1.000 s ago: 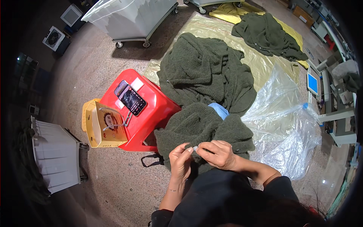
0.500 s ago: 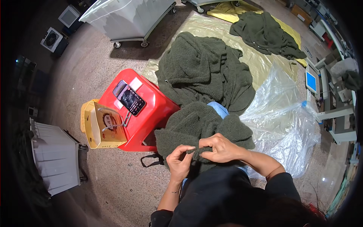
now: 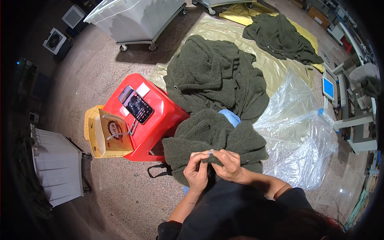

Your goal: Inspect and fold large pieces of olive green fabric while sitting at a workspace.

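Note:
A dark green knitted garment (image 3: 200,130) is bunched over my lap. My left hand (image 3: 196,172) pinches a fold of its edge between thumb and fingers. Right beside it, my right hand (image 3: 229,165) grips the same edge, the fingertips of both hands almost meeting. A small shiny bit (image 3: 210,152) shows at the fingertips, too small to name. Past the garment on my lap lies a large heap of the same green knitwear (image 3: 218,76). Light blue cloth (image 3: 230,117) shows between the two.
To the left stands a red plastic stool (image 3: 160,116) carrying a smartphone (image 3: 136,105). A yellow paper bag (image 3: 106,134) is beside it. Clear plastic sheeting (image 3: 298,144) spreads to the right. Another green knit pile (image 3: 280,38) lies farther off. Grey wheeled bins (image 3: 136,20) stand around.
My hands have come closer together and the pinched edge is now raised between the fingertips, with a shiny bit showing. My left hand has shifted slightly right.

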Action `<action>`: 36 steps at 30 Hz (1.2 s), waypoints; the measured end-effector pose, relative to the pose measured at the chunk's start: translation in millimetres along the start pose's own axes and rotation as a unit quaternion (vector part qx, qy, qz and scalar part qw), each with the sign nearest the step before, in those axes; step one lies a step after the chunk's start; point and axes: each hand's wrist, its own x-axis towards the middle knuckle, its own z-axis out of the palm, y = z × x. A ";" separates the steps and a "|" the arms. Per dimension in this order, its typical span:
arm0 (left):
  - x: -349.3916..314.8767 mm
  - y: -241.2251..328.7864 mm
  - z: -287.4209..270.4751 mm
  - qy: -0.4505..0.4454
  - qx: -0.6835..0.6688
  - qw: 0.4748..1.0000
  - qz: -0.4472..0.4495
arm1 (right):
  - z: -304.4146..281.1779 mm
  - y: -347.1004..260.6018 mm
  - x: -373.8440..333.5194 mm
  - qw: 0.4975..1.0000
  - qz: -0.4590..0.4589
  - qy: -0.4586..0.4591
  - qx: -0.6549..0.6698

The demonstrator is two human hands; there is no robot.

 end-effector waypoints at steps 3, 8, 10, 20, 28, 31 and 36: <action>2.6 -1.4 -3.9 -0.016 0.042 0.999 0.000 | -2.5 3.6 -2.5 0.999 -0.028 -0.007 -0.019; 0.2 -2.4 -2.4 0.006 0.117 0.986 0.121 | 0.9 1.5 -4.1 1.000 -0.021 0.010 0.001; 2.8 1.1 1.6 0.049 0.140 0.983 0.109 | 2.0 0.4 0.5 1.000 0.000 0.029 0.012; 18.4 5.6 -54.5 0.058 -0.096 0.976 -0.189 | -45.0 38.2 4.8 0.953 0.264 -0.116 0.088; 26.4 23.3 -31.5 -0.040 -0.003 0.969 -0.244 | -42.5 -0.4 62.8 0.948 0.151 -0.272 0.066; 32.0 28.7 -33.7 -0.074 -0.001 0.963 -0.259 | -30.5 16.6 51.2 0.940 0.116 -0.300 0.111; 26.8 11.2 -56.2 -0.017 -0.015 0.974 -0.226 | -32.1 17.2 46.7 0.926 0.267 -0.212 0.159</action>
